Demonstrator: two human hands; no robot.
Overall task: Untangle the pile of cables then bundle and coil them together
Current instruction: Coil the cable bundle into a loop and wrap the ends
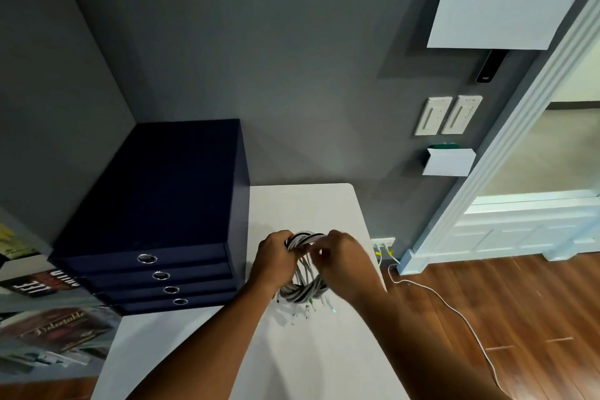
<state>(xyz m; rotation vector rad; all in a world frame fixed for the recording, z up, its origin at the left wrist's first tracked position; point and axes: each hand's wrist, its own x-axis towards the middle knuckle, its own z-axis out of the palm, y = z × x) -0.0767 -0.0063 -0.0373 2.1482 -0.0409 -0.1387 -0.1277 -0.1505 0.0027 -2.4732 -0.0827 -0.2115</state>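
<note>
A coil of white, grey and black cables point(303, 287) is held upright just above the white table point(302, 204). My left hand point(276, 258) grips the coil's upper left side with curled fingers. My right hand point(341, 256) pinches the top of the coil from the right, its fingers curled over the strands. Several loose plug ends point(306, 312) hang from the bottom of the coil, close to the tabletop.
A dark blue drawer cabinet point(162, 221) with several ring pulls stands on the left of the table against the grey wall. Magazines point(48, 328) lie at far left. A white cord point(454, 312) runs from a wall socket point(383, 242) over the wooden floor at right.
</note>
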